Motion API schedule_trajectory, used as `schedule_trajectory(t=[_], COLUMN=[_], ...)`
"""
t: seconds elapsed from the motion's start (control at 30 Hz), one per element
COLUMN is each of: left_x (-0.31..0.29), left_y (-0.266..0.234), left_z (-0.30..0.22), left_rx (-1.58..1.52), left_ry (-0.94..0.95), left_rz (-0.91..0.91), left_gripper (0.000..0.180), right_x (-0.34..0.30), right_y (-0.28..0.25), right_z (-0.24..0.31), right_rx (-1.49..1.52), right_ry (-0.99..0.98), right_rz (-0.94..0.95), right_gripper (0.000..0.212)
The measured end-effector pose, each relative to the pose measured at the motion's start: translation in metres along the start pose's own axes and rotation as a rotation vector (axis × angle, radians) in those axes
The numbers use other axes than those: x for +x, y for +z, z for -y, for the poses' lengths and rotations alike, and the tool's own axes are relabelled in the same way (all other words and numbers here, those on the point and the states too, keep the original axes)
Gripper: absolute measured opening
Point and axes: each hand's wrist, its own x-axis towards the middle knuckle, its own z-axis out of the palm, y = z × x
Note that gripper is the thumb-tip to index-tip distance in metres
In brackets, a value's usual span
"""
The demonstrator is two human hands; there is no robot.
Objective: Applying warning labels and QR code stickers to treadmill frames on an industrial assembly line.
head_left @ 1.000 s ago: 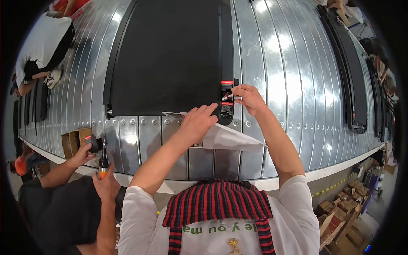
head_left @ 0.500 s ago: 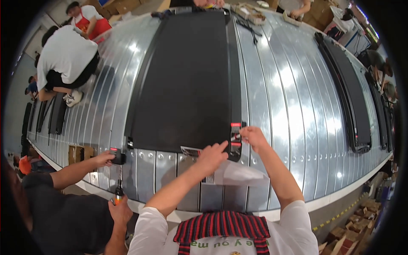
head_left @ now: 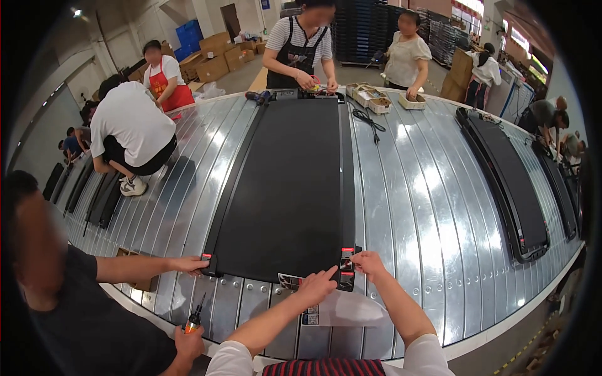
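Observation:
A black walking pad (head_left: 285,188) lies lengthwise before me on the metal table. At its near right corner, an end cap (head_left: 346,281) carries red-and-black warning labels (head_left: 347,258). My left hand (head_left: 316,286) rests by this corner, its index finger stretched onto the labelled area and nothing visibly held. From the right, my right hand (head_left: 370,264) touches the cap's outer edge with thumb and fingers pinched; what lies between them is too small to make out. Near my left wrist, a printed label (head_left: 290,281) sits on the pad's near edge. A white sheet (head_left: 351,310) lies beneath my forearms.
At left, a co-worker's hand (head_left: 191,265) holds another black end cap (head_left: 209,264) at the pad's near left corner; their other hand grips an orange-and-black power screwdriver (head_left: 194,318). Another pad (head_left: 505,182) lies right. Far-side workers stand near parts trays (head_left: 370,98) and a black cable (head_left: 370,124).
The view has tilted up, showing more of the far side. The co-worker's end cap has moved to the pad's near left corner. My hands stay at the near right corner.

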Motion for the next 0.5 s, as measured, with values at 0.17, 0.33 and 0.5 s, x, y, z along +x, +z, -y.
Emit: schedule_trajectory(t=[0.17,0.33,0.5], left_x=[0.003,0.002,-0.001], left_y=[0.0,0.002,0.008], left_z=[0.001,0.001,-0.003], left_rx=[0.021,0.02,0.04], left_ry=[0.006,0.013,-0.019], left_rz=[0.03,-0.036,-0.054], left_gripper=[0.01,0.008,0.007], right_x=[-0.001,-0.004,0.007], right_y=[-0.004,0.0,-0.006], right_z=[0.003,0.007,-0.003], right_rx=[0.051,0.079,0.019], right_ry=[-0.006,0.01,0.022], right_rz=[0.059,0.046,0.036], right_gripper=[0.01,0.009,0.007])
